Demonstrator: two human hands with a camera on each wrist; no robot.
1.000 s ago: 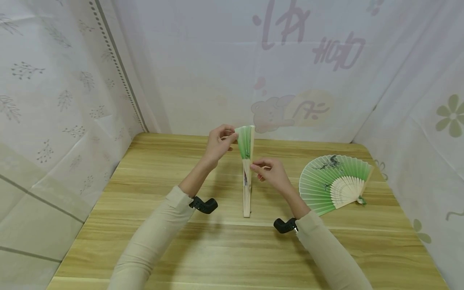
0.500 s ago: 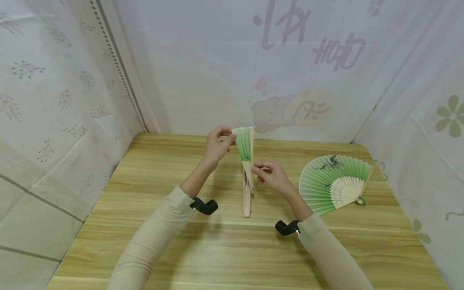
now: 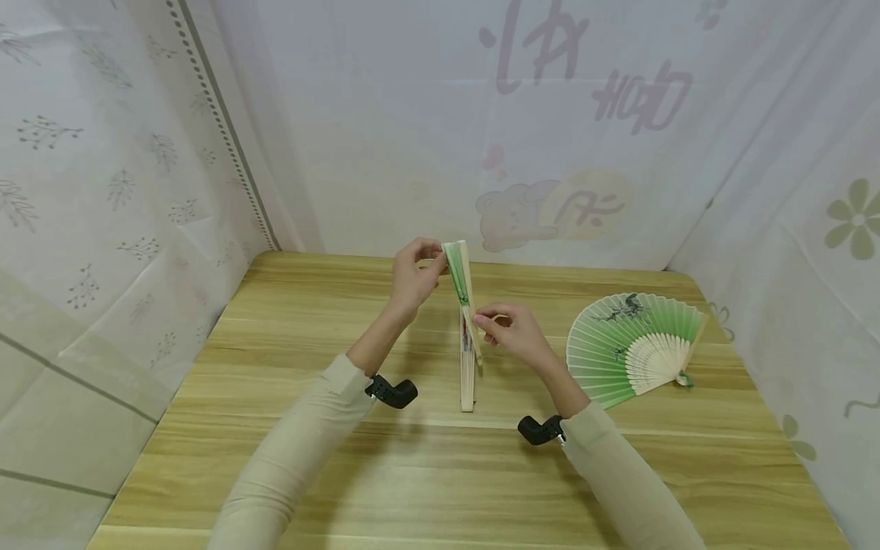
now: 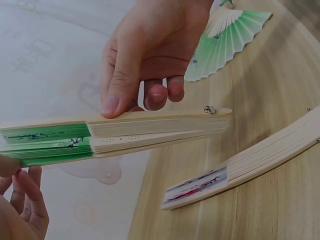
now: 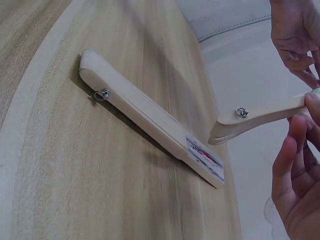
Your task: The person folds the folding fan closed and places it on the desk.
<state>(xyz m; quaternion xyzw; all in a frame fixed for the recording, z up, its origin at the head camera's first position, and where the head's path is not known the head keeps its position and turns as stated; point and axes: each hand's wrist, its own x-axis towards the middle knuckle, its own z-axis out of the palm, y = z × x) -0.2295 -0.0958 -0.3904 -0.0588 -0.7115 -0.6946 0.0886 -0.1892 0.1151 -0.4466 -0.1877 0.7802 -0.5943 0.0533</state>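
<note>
Head view: note green fan, nearly folded, pinched at leaf end by left hand, at ribs by right hand, above table, near patterned folded fan. Advisable: square ribs before pressing; gather pleats evenly, uncreased.

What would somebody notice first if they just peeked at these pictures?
Probably the big green fan, spread wide open on the right side of the table. Next come the two hands in the middle: the left hand pinches the green end of a nearly closed fan, and the right hand pinches its wooden part. Under that, a folded fan lies on the table.
</note>
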